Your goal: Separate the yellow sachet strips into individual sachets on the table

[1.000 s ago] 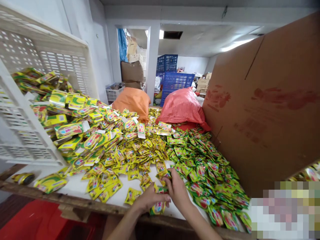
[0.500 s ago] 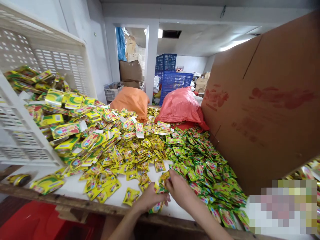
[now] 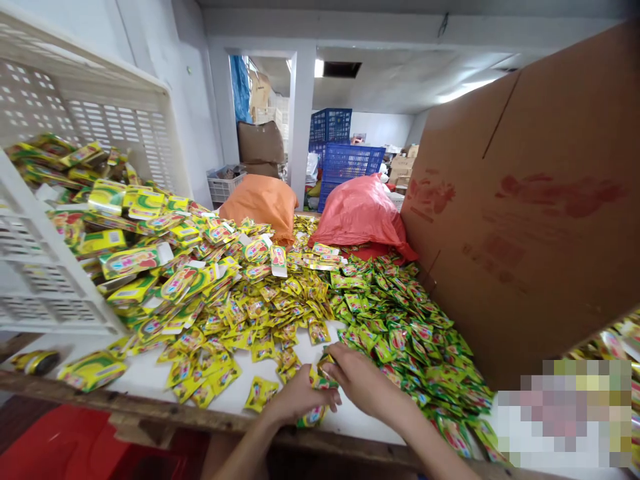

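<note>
My left hand (image 3: 296, 399) is closed around a small yellow-green printed box (image 3: 320, 380) just above the front of the table. At the box's top end, my right hand (image 3: 361, 379) pinches a small yellow packet (image 3: 325, 359), mostly covered by the fingers. How far the packet sits inside the box cannot be made out. Beneath my hands, another yellow-green piece (image 3: 313, 418) shows in part. Loose yellow packets (image 3: 261, 393) lie to the left, and a heap of green packets (image 3: 400, 337) spreads to the right.
A tipped white crate (image 3: 60, 280) spills small flat boxes (image 3: 133, 260) from the left. One large brown carton (image 3: 505, 220) leans along the right. Orange (image 3: 263, 203) and red sacks (image 3: 360, 213) lie at the back. The wooden table edge (image 3: 200, 419) runs in front; below it is something red (image 3: 75, 443).
My right hand has dipped slightly toward the box, and less of the yellow packet shows between its fingers. My left hand keeps its hold on the box in nearly the same place.
</note>
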Demonstrator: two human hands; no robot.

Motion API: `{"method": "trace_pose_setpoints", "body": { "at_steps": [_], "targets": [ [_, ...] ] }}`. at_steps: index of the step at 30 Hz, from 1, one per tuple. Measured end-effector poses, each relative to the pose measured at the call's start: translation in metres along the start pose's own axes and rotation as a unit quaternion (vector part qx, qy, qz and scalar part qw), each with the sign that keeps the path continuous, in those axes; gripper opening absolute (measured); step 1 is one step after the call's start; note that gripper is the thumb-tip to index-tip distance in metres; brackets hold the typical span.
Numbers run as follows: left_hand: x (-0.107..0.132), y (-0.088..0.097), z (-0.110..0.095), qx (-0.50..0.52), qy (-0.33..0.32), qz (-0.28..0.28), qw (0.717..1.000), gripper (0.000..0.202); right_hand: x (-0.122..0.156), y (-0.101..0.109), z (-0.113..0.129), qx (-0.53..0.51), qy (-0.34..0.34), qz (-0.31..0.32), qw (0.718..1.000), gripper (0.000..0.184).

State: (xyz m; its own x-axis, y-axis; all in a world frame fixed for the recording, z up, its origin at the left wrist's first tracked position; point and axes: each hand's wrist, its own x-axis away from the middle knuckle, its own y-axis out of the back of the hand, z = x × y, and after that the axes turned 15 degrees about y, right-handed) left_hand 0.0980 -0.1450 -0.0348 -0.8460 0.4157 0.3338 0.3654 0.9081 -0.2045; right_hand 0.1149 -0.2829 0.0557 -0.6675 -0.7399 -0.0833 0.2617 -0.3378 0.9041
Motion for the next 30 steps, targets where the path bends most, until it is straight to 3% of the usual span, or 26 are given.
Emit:
{"method": "trace_pose_setpoints", "body": {
  "at_steps": [3, 5, 9, 12, 14, 17, 20, 23, 30],
  "targets": [
    [0.001, -0.001, -0.004, 0.018, 0.003, 0.025, 1.000, 0.027, -0.005, -0.003, 0.000, 0.049, -0.032, -0.026, 0.998, 0.015],
    [0.001, -0.001, -0.006, 0.017, -0.008, 0.023, 1.000, 0.025, -0.008, -0.007, -0.001, 0.055, -0.009, -0.051, 0.997, 0.012],
    [-0.002, 0.005, -0.001, -0.040, -0.035, -0.017, 0.998, 0.026, -0.004, -0.017, -0.010, -0.046, 0.051, -0.088, 0.994, 0.005],
    [-0.006, 0.009, 0.004, -0.033, -0.026, -0.020, 0.999, 0.035, 0.002, -0.023, -0.018, -0.141, 0.034, -0.142, 0.979, 0.011],
    [-0.007, 0.008, 0.005, -0.020, -0.018, -0.028, 0.999, 0.037, 0.005, -0.028, -0.020, -0.144, 0.014, -0.194, 0.970, 0.016],
    [-0.007, 0.005, 0.003, 0.005, -0.043, -0.043, 0.998, 0.038, 0.005, -0.038, -0.018, -0.096, 0.000, -0.236, 0.967, 0.007],
    [-0.005, 0.003, 0.001, 0.039, -0.067, -0.050, 0.996, 0.043, 0.004, -0.049, -0.013, -0.088, -0.014, -0.232, 0.969, 0.007],
    [-0.002, 0.007, 0.002, 0.051, -0.061, -0.054, 0.995, 0.045, 0.007, -0.055, -0.010, -0.107, -0.013, -0.191, 0.976, 0.019],
    [0.010, 0.013, 0.000, 0.038, -0.110, -0.050, 0.992, 0.039, 0.011, -0.051, 0.003, -0.082, -0.006, -0.188, 0.979, 0.013]
  ]
}}
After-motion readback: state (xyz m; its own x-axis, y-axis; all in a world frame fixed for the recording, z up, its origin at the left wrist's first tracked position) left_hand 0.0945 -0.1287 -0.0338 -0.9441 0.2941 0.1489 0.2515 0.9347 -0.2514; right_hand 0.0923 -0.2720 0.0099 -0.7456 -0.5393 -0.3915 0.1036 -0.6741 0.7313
